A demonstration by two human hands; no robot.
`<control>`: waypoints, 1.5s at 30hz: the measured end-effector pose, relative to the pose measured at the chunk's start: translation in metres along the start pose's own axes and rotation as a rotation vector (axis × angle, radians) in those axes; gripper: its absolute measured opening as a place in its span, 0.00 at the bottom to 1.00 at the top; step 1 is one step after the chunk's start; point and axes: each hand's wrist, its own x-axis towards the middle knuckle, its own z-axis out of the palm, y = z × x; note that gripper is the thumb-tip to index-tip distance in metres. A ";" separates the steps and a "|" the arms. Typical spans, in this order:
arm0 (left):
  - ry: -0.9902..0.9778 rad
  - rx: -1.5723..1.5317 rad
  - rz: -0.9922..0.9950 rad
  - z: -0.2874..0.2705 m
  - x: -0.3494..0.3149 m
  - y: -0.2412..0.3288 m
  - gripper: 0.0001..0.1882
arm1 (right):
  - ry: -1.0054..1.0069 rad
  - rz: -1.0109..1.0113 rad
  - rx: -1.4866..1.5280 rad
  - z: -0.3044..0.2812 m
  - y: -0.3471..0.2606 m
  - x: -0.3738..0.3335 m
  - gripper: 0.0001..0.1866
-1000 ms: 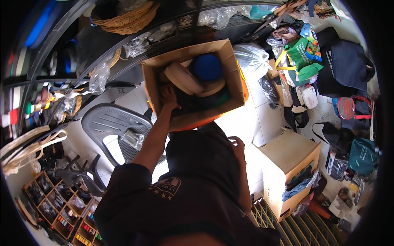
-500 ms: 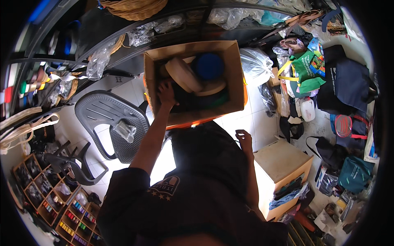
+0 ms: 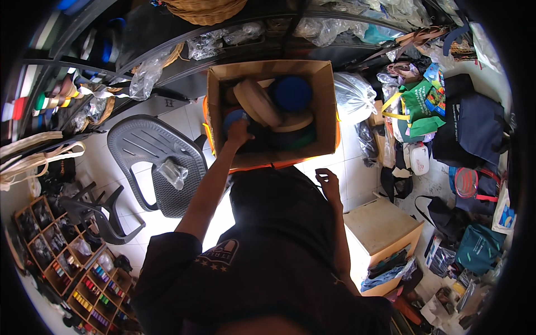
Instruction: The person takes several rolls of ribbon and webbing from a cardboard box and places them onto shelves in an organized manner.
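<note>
A cardboard box (image 3: 326, 134) with its top unfolded stands in front of me, holding several rolls of webbing. My left hand (image 3: 239, 134) reaches over its near left side, fingers closed on a blue roll (image 3: 232, 116) that shows only partly. Beside it a thick tan roll (image 3: 258, 104) leans at a slant. A large blue roll (image 3: 294, 94) rests at the box's far right, above another tan roll (image 3: 296, 121). Dark and green material lies lower, in shadow. My right hand (image 3: 329, 184) hangs outside the box, near its front right corner, fingers loosely bent and apart, with nothing visible in it.
An orange support (image 3: 207, 125) shows under the box. A grey plastic chair (image 3: 156, 134) with a clear packet stands left. At right are a wooden cabinet (image 3: 382, 223), a clear plastic bag (image 3: 354, 95) and piled bags (image 3: 474, 134). Dark shelves (image 3: 184, 70) run behind the box.
My left hand has closed around a blue roll that was not visible before, at the box's left side. The view has shifted slightly; my right hand stays beside the box.
</note>
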 end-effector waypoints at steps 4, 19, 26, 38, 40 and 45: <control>0.047 -0.002 0.093 -0.036 -0.029 0.043 0.27 | 0.008 -0.040 0.008 0.019 -0.045 0.013 0.11; 0.133 -1.391 0.003 -0.205 -0.119 0.127 0.18 | -0.075 -0.173 0.758 0.063 -0.215 0.039 0.25; 0.205 -1.357 0.003 -0.215 -0.122 0.108 0.10 | -0.015 -0.355 0.445 0.053 -0.247 0.029 0.29; 0.222 -0.946 0.341 -0.239 -0.133 0.142 0.26 | -0.023 -0.493 0.309 0.031 -0.251 0.019 0.47; 0.275 -0.710 0.370 -0.249 -0.137 0.142 0.25 | -0.039 -0.571 0.283 0.019 -0.272 0.014 0.45; 0.262 -0.433 0.505 -0.285 -0.145 0.170 0.24 | 0.105 -0.953 -0.371 0.007 -0.330 -0.007 0.31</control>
